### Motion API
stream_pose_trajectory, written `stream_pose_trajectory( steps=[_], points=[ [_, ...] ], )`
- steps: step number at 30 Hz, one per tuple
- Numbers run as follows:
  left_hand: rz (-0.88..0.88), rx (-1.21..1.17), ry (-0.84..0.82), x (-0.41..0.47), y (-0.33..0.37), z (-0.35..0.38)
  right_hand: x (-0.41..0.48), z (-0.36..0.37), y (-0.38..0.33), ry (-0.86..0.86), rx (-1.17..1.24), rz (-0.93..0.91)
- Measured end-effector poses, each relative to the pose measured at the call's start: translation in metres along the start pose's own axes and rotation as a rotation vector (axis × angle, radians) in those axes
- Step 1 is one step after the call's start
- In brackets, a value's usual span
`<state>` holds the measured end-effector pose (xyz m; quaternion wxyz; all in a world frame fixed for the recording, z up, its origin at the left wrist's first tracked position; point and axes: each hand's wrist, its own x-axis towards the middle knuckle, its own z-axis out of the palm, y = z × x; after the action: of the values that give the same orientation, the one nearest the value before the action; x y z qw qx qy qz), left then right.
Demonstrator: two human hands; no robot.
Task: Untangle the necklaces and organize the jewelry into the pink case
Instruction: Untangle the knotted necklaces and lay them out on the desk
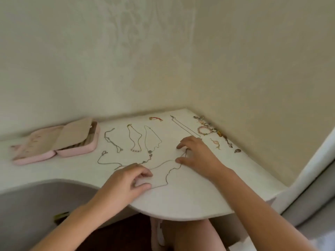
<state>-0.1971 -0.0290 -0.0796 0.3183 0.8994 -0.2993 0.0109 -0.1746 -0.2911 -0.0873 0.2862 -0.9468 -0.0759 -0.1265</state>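
The pink case (pixel 54 151) lies open on the left side of the white table (pixel 181 203), well apart from our hands. Its two halves sit side by side, and its long side runs left to right. A beige flap (pixel 72 134) stands tilted over the right half. Under it we see brownish rows, but they are too blurry to name. The left half has a few tiny bits on it that we cannot make out.

A thin chain (pixel 167 175) lies on the table between our hands. It is bent and wiggly, and it runs from the front left up toward the back right. Our left hand (pixel 125 183) has curled fingers with the tips down at the near end of the chain; we cannot tell if they pinch it. Our right hand (pixel 197 156) has spread fingers that rest on the far end.

Behind it, three necklaces (pixel 135 140) lie apart in a row, each pointing at the wall. A pile of bracelets (pixel 204 130) sits near the right corner.
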Motion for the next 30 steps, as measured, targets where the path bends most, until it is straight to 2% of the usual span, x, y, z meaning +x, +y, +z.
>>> stream_pose_trajectory(
  steps=[2, 3, 5, 6, 8, 11, 15, 18, 22, 27, 30],
  points=[
    [0.049, 0.023, -0.019, -0.024, -0.006, 0.007, -0.012, -0.001, -0.004, 0.068, -0.006, -0.144],
    [0.055, 0.047, -0.043, -0.033, -0.008, 0.011, -0.019, 0.000, -0.005, 0.043, -0.016, -0.207],
    [0.061, 0.131, -0.105, -0.048, -0.009, 0.020, -0.032, -0.001, -0.004, -0.132, -0.056, -0.252],
    [0.073, 0.180, -0.130, -0.054, -0.007, 0.024, -0.037, -0.003, -0.002, -0.210, -0.092, -0.237],
    [0.086, 0.239, -0.166, -0.059, -0.004, 0.027, -0.043, -0.012, 0.004, -0.238, -0.157, -0.172],
    [0.037, 0.163, -0.221, -0.053, 0.003, 0.015, -0.052, -0.024, 0.005, -0.150, -0.221, -0.046],
    [-0.018, 0.072, -0.332, -0.022, 0.013, 0.007, -0.063, -0.027, -0.006, -0.023, -0.347, 0.213],
    [0.009, 0.148, -0.306, 0.017, 0.017, 0.019, -0.061, -0.027, -0.015, -0.072, -0.640, 0.393],
    [0.010, 0.233, -0.288, 0.079, 0.013, 0.037, -0.057, -0.035, -0.017, -0.112, -0.705, 0.574],
    [0.052, 0.230, -0.259, 0.120, 0.007, 0.034, -0.049, -0.041, -0.020, -0.146, -0.696, 0.581],
    [0.059, 0.187, -0.060, 0.105, -0.001, 0.023, -0.042, -0.038, -0.028, -0.129, -0.700, 0.473]
  ],
)
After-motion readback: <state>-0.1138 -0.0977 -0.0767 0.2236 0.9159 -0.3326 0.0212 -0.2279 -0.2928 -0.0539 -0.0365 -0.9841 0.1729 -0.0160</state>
